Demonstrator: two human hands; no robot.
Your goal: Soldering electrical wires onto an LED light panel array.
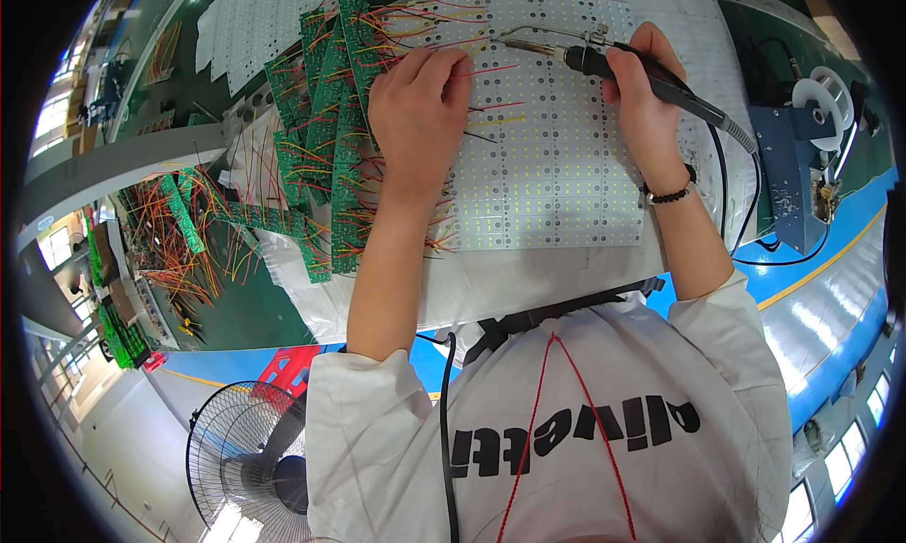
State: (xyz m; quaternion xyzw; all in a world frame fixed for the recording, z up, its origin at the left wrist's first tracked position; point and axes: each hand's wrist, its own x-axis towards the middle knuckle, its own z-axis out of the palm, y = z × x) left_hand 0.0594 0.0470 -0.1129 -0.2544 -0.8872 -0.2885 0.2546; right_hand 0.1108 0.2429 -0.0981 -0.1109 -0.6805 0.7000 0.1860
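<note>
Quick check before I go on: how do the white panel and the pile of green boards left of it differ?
The white panel is pale and dotted; the green boards are dark green. The panel is broad, while the boards are narrow strips. The panel lies flat; the boards overlap in a pile. Both are on the workbench.

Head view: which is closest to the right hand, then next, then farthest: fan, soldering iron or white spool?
1. Soldering iron, gripped in the right hand.
2. White spool, off to the right.
3. Fan, down at lower left.
</note>
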